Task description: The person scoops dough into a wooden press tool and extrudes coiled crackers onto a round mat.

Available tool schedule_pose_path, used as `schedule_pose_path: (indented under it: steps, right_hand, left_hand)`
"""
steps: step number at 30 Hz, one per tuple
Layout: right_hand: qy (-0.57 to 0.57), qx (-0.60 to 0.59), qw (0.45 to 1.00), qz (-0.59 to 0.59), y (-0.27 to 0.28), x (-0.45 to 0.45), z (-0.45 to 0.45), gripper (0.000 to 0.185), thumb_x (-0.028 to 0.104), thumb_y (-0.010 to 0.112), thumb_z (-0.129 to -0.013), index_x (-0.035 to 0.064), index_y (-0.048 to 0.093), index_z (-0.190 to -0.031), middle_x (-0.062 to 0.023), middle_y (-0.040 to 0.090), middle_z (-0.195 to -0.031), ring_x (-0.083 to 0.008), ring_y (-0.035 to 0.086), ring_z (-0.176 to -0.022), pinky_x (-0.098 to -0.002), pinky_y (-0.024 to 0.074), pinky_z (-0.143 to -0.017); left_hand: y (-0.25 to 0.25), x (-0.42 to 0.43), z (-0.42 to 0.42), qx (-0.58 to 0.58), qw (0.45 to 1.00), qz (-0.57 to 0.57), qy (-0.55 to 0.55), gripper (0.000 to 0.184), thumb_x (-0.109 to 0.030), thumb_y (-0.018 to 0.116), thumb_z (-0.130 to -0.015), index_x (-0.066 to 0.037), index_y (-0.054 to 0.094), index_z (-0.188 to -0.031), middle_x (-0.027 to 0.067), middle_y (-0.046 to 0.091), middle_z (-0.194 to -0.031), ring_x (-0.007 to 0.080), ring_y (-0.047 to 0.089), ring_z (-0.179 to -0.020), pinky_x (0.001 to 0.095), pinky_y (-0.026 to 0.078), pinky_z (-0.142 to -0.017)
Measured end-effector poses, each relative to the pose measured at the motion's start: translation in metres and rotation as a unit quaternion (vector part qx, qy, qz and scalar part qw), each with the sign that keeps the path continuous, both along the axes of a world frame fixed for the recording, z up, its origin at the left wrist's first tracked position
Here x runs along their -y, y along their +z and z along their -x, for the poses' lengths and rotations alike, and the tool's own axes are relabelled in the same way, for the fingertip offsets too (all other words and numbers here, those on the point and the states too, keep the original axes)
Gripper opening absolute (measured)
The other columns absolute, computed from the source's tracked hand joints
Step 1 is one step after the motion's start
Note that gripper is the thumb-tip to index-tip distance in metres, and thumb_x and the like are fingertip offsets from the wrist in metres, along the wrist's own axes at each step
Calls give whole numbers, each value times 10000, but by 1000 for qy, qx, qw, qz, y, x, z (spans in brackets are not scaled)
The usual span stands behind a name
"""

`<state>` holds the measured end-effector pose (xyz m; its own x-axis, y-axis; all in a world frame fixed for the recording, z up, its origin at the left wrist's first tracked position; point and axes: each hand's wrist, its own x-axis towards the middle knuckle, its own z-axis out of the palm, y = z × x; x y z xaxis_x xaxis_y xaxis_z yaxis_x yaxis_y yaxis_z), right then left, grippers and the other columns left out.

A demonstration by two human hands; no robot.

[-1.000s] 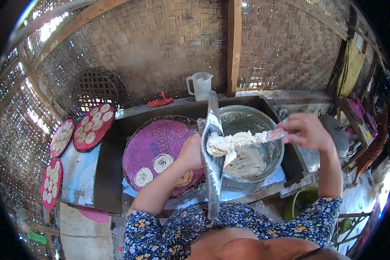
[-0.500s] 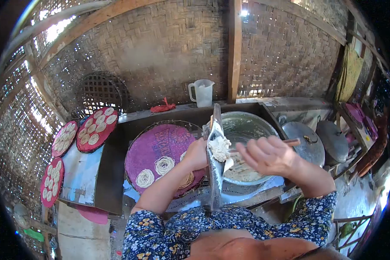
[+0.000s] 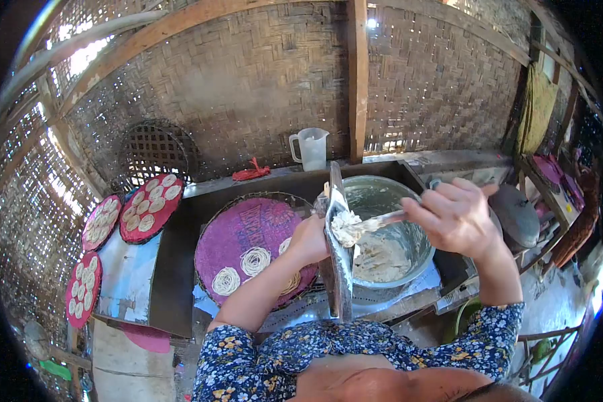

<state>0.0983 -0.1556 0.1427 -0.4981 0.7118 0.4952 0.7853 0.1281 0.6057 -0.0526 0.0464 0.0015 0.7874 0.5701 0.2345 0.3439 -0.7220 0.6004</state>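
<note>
My left hand (image 3: 309, 240) is closed around the side of a long wooden press (image 3: 340, 281), held lengthwise in front of my chest. White dough (image 3: 346, 228) sits in the press's hollow. My right hand (image 3: 454, 216) grips the handle of a dough-smeared spatula (image 3: 376, 222), whose blade touches that dough. Below it stands a large metal basin (image 3: 423, 258) with more dough (image 3: 384, 260) inside. To the left of the press lies a round purple tray (image 3: 231, 231) bearing several coils of thin dough strands (image 3: 254, 261), partly covered by my left forearm.
A clear measuring jug (image 3: 311, 149) and a red plastic bag (image 3: 251, 170) stand on the ledge by the woven wall. Red round trays (image 3: 151, 209) with pale coils lean at left. At right is a metal lid (image 3: 514, 216). The dark trough's edge (image 3: 174, 268) surrounds the work area.
My right hand has moved up and to the right, turning the spatula so its blade shows against the dough. More of the basin's dough is visible. My left hand keeps its hold on the press.
</note>
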Motion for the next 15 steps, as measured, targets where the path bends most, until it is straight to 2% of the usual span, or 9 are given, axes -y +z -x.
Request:
schedule_pose_path:
  steps: [1, 2, 5, 9, 12, 13, 14, 15]
  right_hand:
    - [13, 2, 1000, 1, -7, -6, 2, 205, 156, 581, -673, 104, 595, -870, 36, 455, -647, -114, 501, -608, -260, 374, -531]
    - [26, 6, 1000, 1, -14, -12, 3, 201, 152, 579, -678, 104, 592, -872, 37, 456, -650, -113, 503, -613, -259, 375, -535]
    - [45, 21, 999, 7, -29, -28, 9, 187, 156, 573, -692, 102, 584, -871, 41, 461, -658, -111, 508, -628, -258, 380, -548]
    - [59, 13, 998, 10, -34, -31, 7, 199, 170, 599, -687, 102, 582, -873, 36, 465, -651, -126, 511, -606, -276, 384, -531]
    - [34, -85, 996, -23, -20, -8, -4, 238, 175, 644, -659, 110, 590, -882, 24, 453, -626, -142, 504, -562, -294, 379, -502]
    - [28, -125, 989, -76, -17, 2, -10, 264, 188, 690, -621, 111, 612, -861, 13, 457, -577, -164, 490, -505, -314, 374, -471]
    - [-8, -172, 978, -115, -21, 8, -18, 245, 186, 703, -627, 101, 631, -845, -1, 499, -585, -168, 509, -509, -308, 393, -477]
    - [-46, -219, 963, -151, -28, 13, -22, 227, 185, 717, -634, 91, 649, -828, -16, 540, -593, -173, 527, -512, -301, 411, -483]
  left_hand:
    - [2, 3, -1, -18, 1000, 11, 10, 434, -382, 654, -688, -107, 613, -1021, 155, 623, -987, 334, 591, -911, 382, 465, -778]
    - [4, 6, -2, 15, 999, 33, -6, 444, -397, 653, -689, -97, 612, -1014, 166, 621, -979, 346, 589, -907, 389, 463, -782]
    - [4, 6, -8, -77, 997, -23, -13, 474, -473, 606, -701, -131, 622, -1028, 182, 617, -976, 354, 584, -907, 413, 462, -790]
    - [0, 2, -4, -21, 1000, -5, -9, 441, -434, 628, -688, -127, 629, -1006, 173, 619, -970, 349, 586, -899, 405, 468, -776]
    - [-8, -16, 3, 9, 1000, -10, 4, 407, -394, 633, -690, -123, 628, -994, 168, 619, -970, 351, 584, -896, 404, 469, -769]
    - [-5, -24, 7, 7, 1000, -1, 15, 399, -384, 630, -694, -120, 625, -993, 166, 619, -970, 352, 583, -895, 405, 468, -768]
    - [-3, -30, 9, 6, 1000, 9, 26, 390, -373, 627, -697, -117, 622, -992, 165, 618, -971, 354, 582, -895, 406, 468, -767]
    - [-16, -41, 3, 62, 998, 13, 18, 389, -349, 659, -685, -107, 625, -987, 141, 629, -957, 316, 594, -885, 381, 470, -768]
